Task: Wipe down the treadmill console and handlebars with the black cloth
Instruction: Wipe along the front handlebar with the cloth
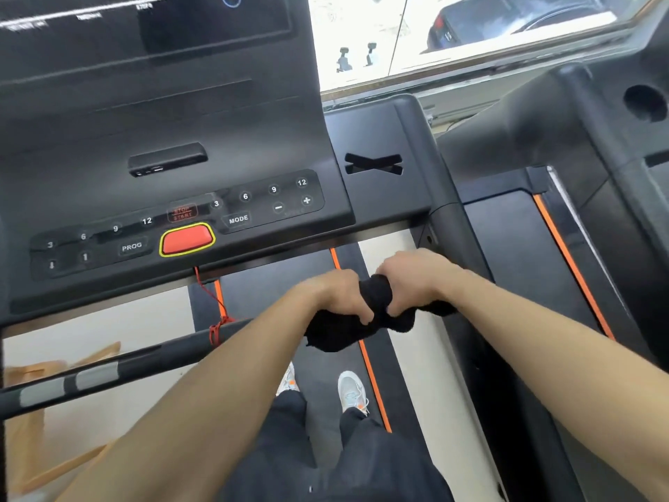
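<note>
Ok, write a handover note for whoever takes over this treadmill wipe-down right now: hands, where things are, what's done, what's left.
Left hand: grips the black cloth.
Right hand: grips the same cloth, bunched between both hands.
Cloth: held in the air below the front edge of the console, over the belt, off the console and apart from the left handlebar.
Done: cloth is in hand; no wiped area shows.
Left: wipe the console, then the handlebars.
</note>
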